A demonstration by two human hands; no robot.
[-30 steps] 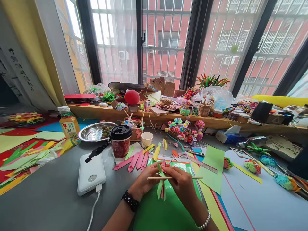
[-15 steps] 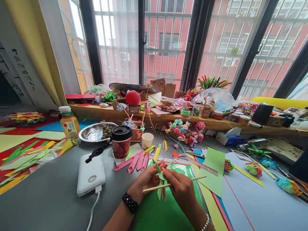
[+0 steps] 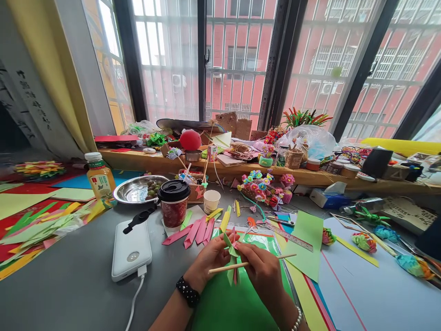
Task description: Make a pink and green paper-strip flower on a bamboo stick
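Between my hands is a folded paper flower (image 3: pixel 232 252) with green and pink petals. My left hand (image 3: pixel 212 256) closes on its left side, fingertips near the upper petals. With thumb and finger together, my right hand (image 3: pixel 262 265) pinches the pink part on the other side. A thin wooden stick (image 3: pixel 223 268) lies slantwise across the right hand, held in its fingers, its thick end pointing left over the flower's lower petals. Beneath both hands lies a shiny green mat (image 3: pixel 237 308). Just beyond them are folded pink paper strips (image 3: pixel 200 231).
Left of the hands lie a white power bank (image 3: pixel 131 248) with a cable and a lidded red cup (image 3: pixel 174 204). Farther back stands a paper cup (image 3: pixel 211 201). Scissors (image 3: pixel 251 224), a ruler (image 3: pixel 289 236) and a green sheet (image 3: pixel 306 243) lie to the right.
My right hand has shifted slightly at the pink petals, and the stick's left end has moved a little to the right. Both hands still hold the paper flower.
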